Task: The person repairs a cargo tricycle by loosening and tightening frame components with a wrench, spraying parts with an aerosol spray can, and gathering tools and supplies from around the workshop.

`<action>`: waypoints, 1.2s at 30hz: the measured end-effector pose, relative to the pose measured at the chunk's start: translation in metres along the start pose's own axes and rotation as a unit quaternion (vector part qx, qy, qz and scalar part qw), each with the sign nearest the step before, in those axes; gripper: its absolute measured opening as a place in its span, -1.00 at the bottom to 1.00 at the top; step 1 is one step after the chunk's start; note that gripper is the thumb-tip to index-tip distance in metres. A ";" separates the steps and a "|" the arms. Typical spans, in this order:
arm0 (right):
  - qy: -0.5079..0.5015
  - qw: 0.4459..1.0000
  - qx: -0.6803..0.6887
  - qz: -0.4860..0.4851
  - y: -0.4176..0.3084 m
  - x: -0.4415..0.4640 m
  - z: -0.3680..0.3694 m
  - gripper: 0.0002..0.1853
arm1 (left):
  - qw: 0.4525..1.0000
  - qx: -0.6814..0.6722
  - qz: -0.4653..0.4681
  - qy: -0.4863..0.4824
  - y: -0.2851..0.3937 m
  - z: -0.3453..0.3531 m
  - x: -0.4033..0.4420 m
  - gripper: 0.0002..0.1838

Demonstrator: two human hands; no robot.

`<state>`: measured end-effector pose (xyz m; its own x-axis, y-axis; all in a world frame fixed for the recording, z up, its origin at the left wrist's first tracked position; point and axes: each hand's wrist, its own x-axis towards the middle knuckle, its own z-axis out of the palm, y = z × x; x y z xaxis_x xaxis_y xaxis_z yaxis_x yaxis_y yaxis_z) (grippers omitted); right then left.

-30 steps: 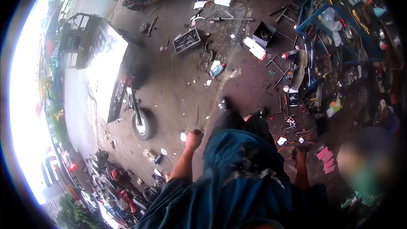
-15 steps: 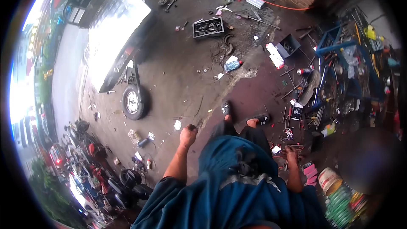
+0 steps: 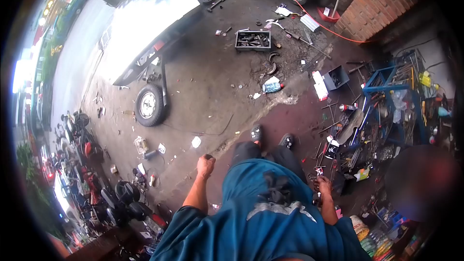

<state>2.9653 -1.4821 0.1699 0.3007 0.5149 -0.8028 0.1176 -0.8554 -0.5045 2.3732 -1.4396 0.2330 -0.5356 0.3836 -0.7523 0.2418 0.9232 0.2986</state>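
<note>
My left hand is curled closed beside my body, over the brown floor, and whatever it might hold is hidden. A white scrap lies on the floor just beyond it. On the other side, my right hand hangs low with its fingers bent, near scattered tools and a small black box. Its fingers are too small and dark to show whether anything is between them. Both shoes stand on the floor below me.
A wheel under a bright flat-bed vehicle is at the left. Ahead are a tray of metal parts and a plastic bottle. A blue metal rack stands right, parked motorcycles lower left.
The view has turned, and the wheel now appears further left. My feet have shifted in a step. Both arms still hang at my sides, with my right hand slightly nearer the small black box.
</note>
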 end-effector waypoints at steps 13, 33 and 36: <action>0.022 0.996 -0.075 0.046 -0.091 0.051 -0.057 -0.72 | 0.999 -0.040 0.002 -0.006 -0.007 0.070 -0.028 -0.70; -0.041 0.967 -0.251 -0.021 -0.270 0.184 0.162 -0.68 | 0.973 -0.011 0.193 0.124 0.296 -0.180 0.228 -0.69; -0.022 0.951 -0.301 -0.063 -0.296 0.213 0.186 -0.67 | 0.964 -0.032 0.217 0.148 0.366 -0.203 0.271 -0.68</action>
<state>2.8187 -1.1086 0.0895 0.2100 0.6054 -0.7677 0.6752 -0.6577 -0.3340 2.1523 -0.9936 0.2580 -0.6058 0.7142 -0.3507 0.4494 0.6709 0.5899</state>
